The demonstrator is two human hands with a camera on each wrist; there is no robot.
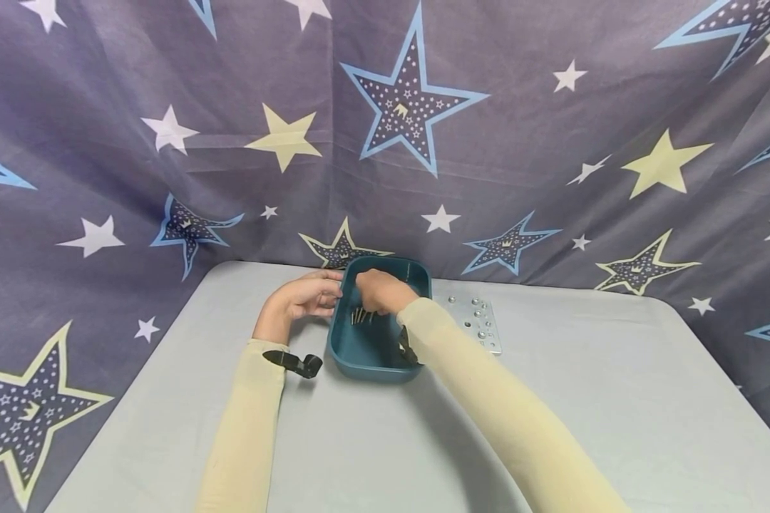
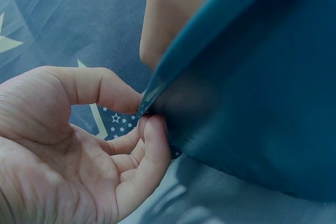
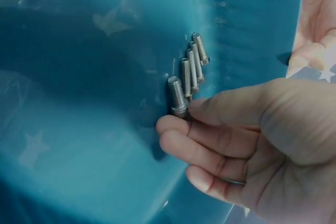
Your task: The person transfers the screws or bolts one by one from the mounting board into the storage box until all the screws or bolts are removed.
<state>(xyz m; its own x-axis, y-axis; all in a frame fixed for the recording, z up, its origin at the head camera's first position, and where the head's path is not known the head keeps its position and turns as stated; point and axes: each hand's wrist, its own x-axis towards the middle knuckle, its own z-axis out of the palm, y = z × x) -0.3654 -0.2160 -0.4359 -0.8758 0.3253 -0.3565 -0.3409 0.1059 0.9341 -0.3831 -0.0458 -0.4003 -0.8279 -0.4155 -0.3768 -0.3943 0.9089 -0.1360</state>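
Inside a teal plastic tub [image 1: 378, 372], several metal bolts [image 3: 192, 69] lie side by side in a slanted row; they differ in length and thickness. My right hand [image 1: 385, 291] reaches down into the tub. In the right wrist view, its thumb and forefinger pinch the head end of the thickest bolt [image 3: 177, 92], nearest in the row. At the tub's left side, my left hand [image 2: 79, 156] holds the rim, thumb [image 2: 113, 92] on the edge and curled fingers [image 2: 155, 153] against the outer wall.
A silver metal plate [image 1: 491, 326] with round holes or studs of various sizes lies right of the tub, partly behind the right forearm. The pale grey table [image 1: 616, 377] ends at a star-printed curtain [image 1: 526, 178]. Black wrist mounts [image 1: 293, 361] sit on the sleeves.
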